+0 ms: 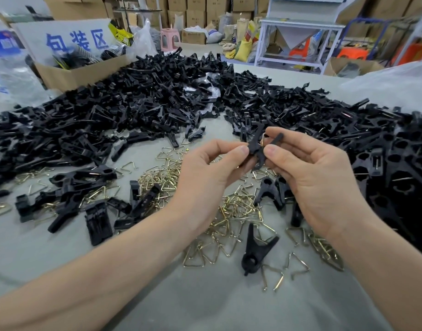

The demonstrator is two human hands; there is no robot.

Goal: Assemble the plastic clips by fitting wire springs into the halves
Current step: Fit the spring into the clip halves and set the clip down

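Raised over the loose wire springs [231,204] toward the surface's [205,306] near edge, the left hand [205,168] and right hand [312,177] each tightly pinch one of the crossed clip halves [255,150], apparently to lever a brass spring [263,137] into its seat between them.

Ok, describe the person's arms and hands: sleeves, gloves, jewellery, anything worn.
The left forearm and right forearm are bare, with no sleeve in view. The left hand and right hand wear no gloves, and no ring, watch or bracelet shows. The visible thumbnails are short and unpainted.
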